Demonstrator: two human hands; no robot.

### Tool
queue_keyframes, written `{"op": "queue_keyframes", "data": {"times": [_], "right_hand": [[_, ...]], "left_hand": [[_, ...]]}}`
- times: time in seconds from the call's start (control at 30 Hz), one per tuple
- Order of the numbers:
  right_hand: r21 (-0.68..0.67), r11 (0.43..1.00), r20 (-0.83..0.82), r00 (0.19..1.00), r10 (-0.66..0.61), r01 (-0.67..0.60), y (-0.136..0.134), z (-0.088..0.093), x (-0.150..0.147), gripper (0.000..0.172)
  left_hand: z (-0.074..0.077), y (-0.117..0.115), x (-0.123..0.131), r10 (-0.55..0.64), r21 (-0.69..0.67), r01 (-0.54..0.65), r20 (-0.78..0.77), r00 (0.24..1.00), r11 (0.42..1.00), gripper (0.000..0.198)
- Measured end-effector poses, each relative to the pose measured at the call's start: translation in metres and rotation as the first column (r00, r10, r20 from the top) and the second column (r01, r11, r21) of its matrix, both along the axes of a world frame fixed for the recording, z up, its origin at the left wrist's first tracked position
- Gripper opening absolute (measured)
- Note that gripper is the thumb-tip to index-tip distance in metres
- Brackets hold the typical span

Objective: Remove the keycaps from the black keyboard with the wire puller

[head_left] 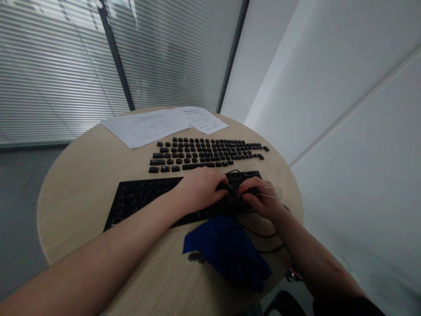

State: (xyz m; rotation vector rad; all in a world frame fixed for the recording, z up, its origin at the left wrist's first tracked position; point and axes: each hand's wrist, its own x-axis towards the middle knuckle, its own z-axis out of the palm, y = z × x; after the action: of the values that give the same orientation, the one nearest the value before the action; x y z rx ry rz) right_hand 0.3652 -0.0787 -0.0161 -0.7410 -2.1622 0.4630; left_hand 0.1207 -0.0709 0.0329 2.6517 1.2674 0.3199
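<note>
A black keyboard (148, 193) with its keycaps off over the part that shows lies across the table in front of me. My left hand (202, 186) rests over its right half, fingers curled together at a small dark thing I cannot make out. Close beside it, my right hand (259, 197) pinches a keycap puller (269, 192) by its dark handle, the thin wire loops sticking out to the right. The fingertips of both hands nearly meet above the keyboard. Behind it, loose black keycaps (200, 151) are laid out in rows, with the long space bar (198, 166) in front.
A blue cloth (226, 250) lies at the near edge, with a small brush (195, 256) partly under it. Printed papers (154, 125) lie at the back of the round wooden table (72, 188). A black cable (259, 235) runs at the right. A white wall (355, 131) stands beyond.
</note>
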Motion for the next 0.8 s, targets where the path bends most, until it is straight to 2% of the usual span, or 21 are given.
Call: {"op": "queue_keyframes", "data": {"times": [0.13, 0.27, 0.37, 0.47, 0.63, 0.8], "right_hand": [[0.028, 0.994, 0.018, 0.994, -0.105, 0.105, -0.003, 0.004, -0.004, 0.023], [0.143, 0.958, -0.045, 0.969, -0.243, 0.247, 0.000, 0.009, 0.000, 0.034], [0.229, 0.925, -0.059, 0.953, -0.297, 0.303, 0.005, 0.011, 0.004, 0.038], [0.213, 0.938, 0.010, 0.959, -0.283, 0.274, 0.009, 0.012, 0.005, 0.031], [0.153, 0.973, 0.219, 0.954, -0.203, 0.172, 0.010, 0.009, 0.001, 0.022], [0.192, 0.972, 0.244, 0.953, -0.180, 0.135, 0.012, 0.006, 0.000, 0.018]], "left_hand": [[-0.001, 0.001, 0.000, 0.022, -0.004, -0.022, 0.003, 1.000, 1.000, 0.023], [0.000, 0.002, -0.002, 0.049, 0.004, -0.049, 0.042, 0.998, 0.999, 0.021], [0.002, 0.003, -0.003, 0.068, -0.003, -0.068, 0.078, 0.995, 0.998, 0.021], [0.001, 0.003, -0.003, 0.048, -0.002, -0.048, 0.123, 0.991, 0.999, 0.021], [0.001, 0.002, -0.003, 0.019, 0.036, -0.025, 0.166, 0.986, 0.999, 0.021], [0.001, 0.002, -0.004, -0.004, 0.056, -0.005, 0.159, 0.987, 0.998, 0.020]]}}
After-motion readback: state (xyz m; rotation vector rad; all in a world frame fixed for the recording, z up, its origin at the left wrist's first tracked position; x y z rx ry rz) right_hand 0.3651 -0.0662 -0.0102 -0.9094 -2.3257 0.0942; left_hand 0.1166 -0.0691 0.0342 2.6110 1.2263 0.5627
